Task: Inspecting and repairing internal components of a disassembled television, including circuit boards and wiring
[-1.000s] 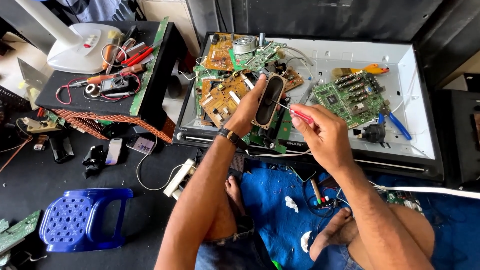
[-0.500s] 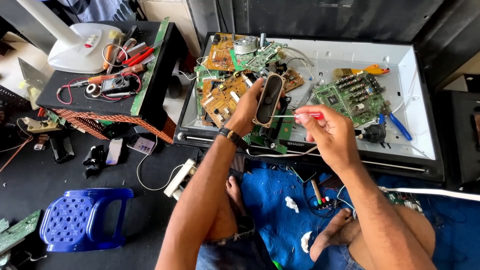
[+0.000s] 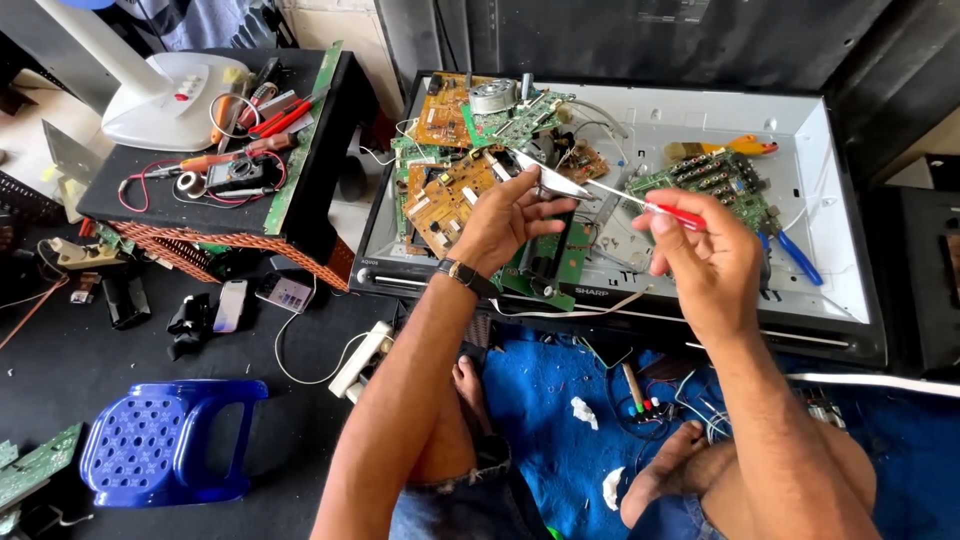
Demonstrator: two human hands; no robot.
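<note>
Left hand [image 3: 505,222] closed around a grey speaker [image 3: 550,184], held tilted just above its fingertips, over the opened TV chassis [image 3: 700,110]. Right hand [image 3: 703,255] pinches a red-handled screwdriver [image 3: 640,203]; shaft points left, tip at the speaker's edge. Brown circuit board [image 3: 440,195] sits just left of the left hand, green board [image 3: 715,180] just beyond the right. Blue pliers [image 3: 795,255] lie right of the right hand.

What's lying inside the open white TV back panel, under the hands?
Inside the white panel: orange-brown circuit boards, green boards, loose wires, blue-handled pliers. The left hand, holding a metal part, and the right hand, with a red-handled screwdriver, cover the middle.
</note>
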